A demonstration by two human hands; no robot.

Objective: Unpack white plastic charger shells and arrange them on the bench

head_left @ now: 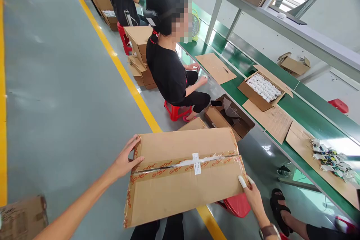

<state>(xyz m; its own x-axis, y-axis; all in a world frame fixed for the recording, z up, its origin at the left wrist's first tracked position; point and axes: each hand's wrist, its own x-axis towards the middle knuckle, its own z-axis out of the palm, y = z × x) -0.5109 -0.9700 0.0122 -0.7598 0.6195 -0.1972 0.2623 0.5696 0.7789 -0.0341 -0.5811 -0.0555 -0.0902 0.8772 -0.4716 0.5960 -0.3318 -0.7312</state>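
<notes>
A flat-topped cardboard box (pixel 180 195), with printed tape along its seam and a white label (pixel 197 164) near the middle, is held up in front of me. My left hand (pixel 126 159) grips its left end, fingers at the edge and thumb on top. At the right end, my right hand (pixel 251 191) holds the lower right corner, with white covers on the thumb and a finger. The top seam looks slit between the taped flaps. What lies inside the box is hidden.
A green workbench (pixel 306 120) on the right bears an open box of white parts (pixel 264 87) and a pile of small parts (pixel 332 159). A seated person (pixel 168 67) is ahead. A red stool (pixel 237 205) stands beneath the held box; an open carton (pixel 233 116) lies beyond.
</notes>
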